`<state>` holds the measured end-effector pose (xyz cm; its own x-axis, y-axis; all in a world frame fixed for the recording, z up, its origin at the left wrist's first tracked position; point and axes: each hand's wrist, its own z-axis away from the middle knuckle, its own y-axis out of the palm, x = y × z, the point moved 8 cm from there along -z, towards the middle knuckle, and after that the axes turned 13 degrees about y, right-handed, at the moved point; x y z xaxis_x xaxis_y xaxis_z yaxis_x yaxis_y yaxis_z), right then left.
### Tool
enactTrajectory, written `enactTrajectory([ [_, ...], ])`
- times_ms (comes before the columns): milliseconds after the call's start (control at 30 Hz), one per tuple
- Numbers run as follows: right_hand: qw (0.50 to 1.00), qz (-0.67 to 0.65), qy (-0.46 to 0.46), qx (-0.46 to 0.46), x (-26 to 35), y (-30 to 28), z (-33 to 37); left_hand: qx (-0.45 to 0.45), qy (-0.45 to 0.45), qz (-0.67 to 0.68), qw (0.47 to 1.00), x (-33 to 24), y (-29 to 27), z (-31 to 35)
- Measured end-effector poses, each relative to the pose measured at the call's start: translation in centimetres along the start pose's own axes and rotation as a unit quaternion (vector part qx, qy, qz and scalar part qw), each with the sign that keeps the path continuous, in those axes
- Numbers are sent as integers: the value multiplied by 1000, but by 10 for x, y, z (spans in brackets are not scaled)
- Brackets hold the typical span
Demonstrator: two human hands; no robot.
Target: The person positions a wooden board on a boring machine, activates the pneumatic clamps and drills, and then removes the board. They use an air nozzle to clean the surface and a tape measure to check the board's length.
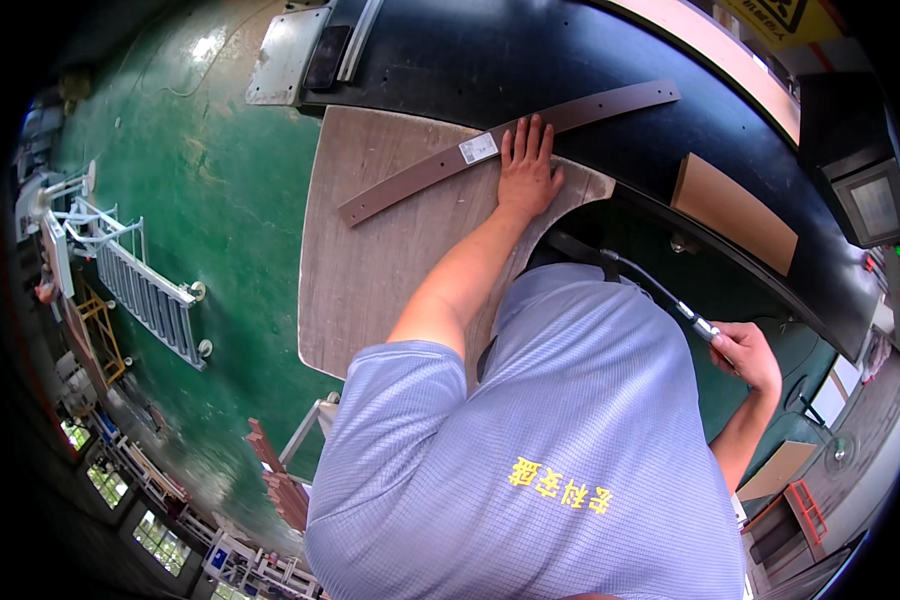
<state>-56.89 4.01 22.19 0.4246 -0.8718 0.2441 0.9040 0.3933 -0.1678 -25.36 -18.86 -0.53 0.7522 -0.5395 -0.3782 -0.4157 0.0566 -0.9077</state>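
A person's left hand (530,182) lies flat, fingers slightly spread, across a curved brown strip (570,114), the palm over the wood-grain board just on the near side. The right hand (748,357), well apart to the right and nearer, is closed around the end of a slim silver tool (695,316), from which a dark flexible line (642,270) runs left toward the person's front.

The strip, pierced with small holes and bearing a white label (478,149) just left of the fingers, slants from the wood-grain board (390,275) at near left to the black table (470,62) at far right. A tan curved panel (735,213) rests at the table's right, with a dark unit with a screen (870,203) farther right. At the far left, a dark flat object (328,56) lies between a metal plate (284,60) and a pale metal bar (360,40).

On the green floor (235,210) to the left stands a pale wheeled trolley (148,285); reddish-brown pieces (286,495) sit nearer.
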Motion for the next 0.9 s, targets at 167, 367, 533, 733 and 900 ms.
enactTrajectory([
  [167,995,47,-79,49,25,-2,48,-3,-4,-5,1000,1,2,1],
  [367,990,-16,-105,98,8,-12,50,2,-5,-3,1000,0,4,-1],
  [533,966,-189,-56,-170,-54,-51,-23,2,-12,-3,1000,1,2,1],
  [733,822,-540,-66,-169,-96,4,-85,26,-1,-2,1000,-3,-5,0],
  [900,855,-484,-110,-148,-72,34,-91,34,5,-1,999,-3,-2,0],
])
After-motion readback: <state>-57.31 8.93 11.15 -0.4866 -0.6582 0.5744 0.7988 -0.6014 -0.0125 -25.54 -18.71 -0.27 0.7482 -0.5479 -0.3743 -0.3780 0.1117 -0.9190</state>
